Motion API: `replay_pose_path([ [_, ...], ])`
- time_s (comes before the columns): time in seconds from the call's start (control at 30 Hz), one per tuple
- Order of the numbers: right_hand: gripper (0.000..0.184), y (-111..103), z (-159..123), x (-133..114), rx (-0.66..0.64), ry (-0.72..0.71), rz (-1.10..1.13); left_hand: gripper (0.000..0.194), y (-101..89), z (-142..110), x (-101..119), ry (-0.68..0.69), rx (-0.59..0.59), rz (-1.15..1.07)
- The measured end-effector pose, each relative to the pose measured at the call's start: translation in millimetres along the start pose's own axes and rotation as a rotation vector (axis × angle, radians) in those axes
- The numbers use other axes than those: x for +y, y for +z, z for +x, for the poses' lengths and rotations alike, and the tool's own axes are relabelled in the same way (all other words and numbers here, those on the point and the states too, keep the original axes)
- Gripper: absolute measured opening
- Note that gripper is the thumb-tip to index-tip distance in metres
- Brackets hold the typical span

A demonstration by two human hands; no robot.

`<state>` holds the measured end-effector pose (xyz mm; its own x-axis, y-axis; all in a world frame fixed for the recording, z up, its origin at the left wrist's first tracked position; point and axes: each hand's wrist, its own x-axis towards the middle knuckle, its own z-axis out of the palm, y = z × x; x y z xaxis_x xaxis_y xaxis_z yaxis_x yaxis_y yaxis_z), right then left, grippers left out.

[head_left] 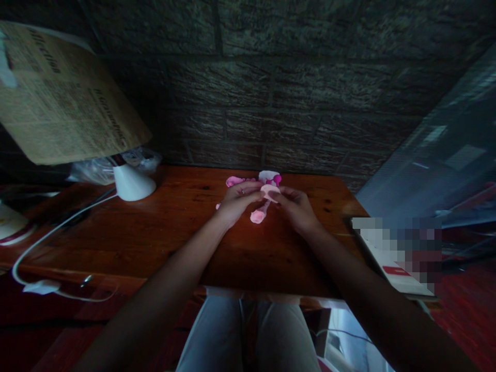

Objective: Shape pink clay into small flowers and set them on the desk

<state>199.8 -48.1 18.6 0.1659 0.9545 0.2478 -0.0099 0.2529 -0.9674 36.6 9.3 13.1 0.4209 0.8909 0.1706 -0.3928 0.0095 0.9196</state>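
Between my two hands is a thin, flat, pale pink piece (pixel 270 192) with a rounded edge; what it is made of I cannot tell. My left hand (pixel 237 202) pinches its left side with thumb and fingers. On the right side, my right hand (pixel 297 205) grips the same piece, thumb on top. Just below them lies a pink flower-like piece (pixel 258 215) with a short stem reaching up toward the hands. Behind the fingers are another pink crumpled piece (pixel 234 181), a whitish piece (pixel 267 176) and a bright magenta piece (pixel 276 180), all partly hidden.
The wooden table (pixel 155 243) runs up to a dark brick wall (pixel 248 93). A lamp with a newsprint shade (pixel 77 103) and white base (pixel 134 183) stands at left, a plastic bag behind it. Its white cord (pixel 50 238) hangs over the front edge. A flat, partly blurred-out object (pixel 395 258) lies at right.
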Motion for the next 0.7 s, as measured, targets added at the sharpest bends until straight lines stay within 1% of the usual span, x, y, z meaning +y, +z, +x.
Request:
replay_pose_path([
  [0.3, 0.030, 0.5, -0.8, -1.1, -0.035, 0.009, -0.016, 0.025, 0.2, 0.0, 0.9, 0.021, 0.020, 0.027],
  [0.5, 0.029, -0.2, -0.2, 0.1, -0.033, 0.004, -0.017, 0.027, 0.6, -0.6, 0.3, 0.001, 0.019, 0.011],
  [0.7, 0.034, -0.3, -0.6, -0.6, -0.022, -0.003, -0.015, 0.028, 0.7, -0.5, 0.1, -0.010, 0.000, 0.034],
])
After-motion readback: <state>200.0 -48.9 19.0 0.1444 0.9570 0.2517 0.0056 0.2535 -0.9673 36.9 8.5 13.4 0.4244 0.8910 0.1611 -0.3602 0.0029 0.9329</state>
